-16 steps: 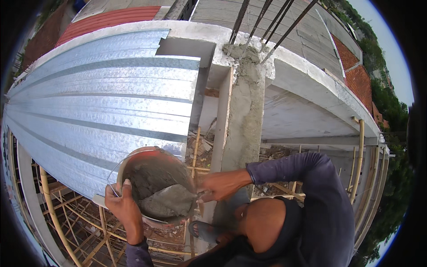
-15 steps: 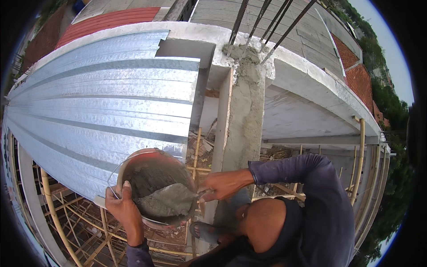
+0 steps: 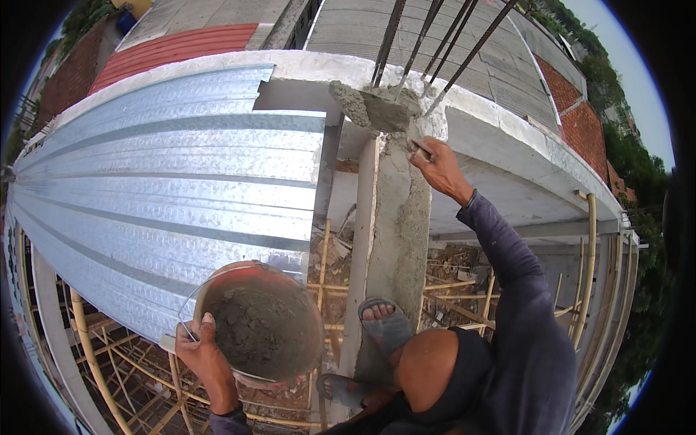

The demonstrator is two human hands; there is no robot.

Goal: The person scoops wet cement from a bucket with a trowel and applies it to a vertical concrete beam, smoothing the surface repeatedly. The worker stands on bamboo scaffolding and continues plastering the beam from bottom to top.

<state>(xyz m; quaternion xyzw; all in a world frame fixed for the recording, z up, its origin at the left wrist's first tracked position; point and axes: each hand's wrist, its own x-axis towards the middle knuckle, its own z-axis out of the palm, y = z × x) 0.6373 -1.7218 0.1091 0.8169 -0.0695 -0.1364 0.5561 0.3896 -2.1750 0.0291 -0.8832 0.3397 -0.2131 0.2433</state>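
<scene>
Left hand grips mortar bucket; right hand presses mortar onto concrete column.

A wide sheet of corrugated metal roofing fills the left side, shining pale under flat daylight. Beyond it runs a white concrete parapet, with red tiled roofs and grey roofs farther off. Below, bamboo scaffolding poles cross over what seems to be rubble on the ground. Trees line the right edge, beneath a pale overcast sky.
</scene>
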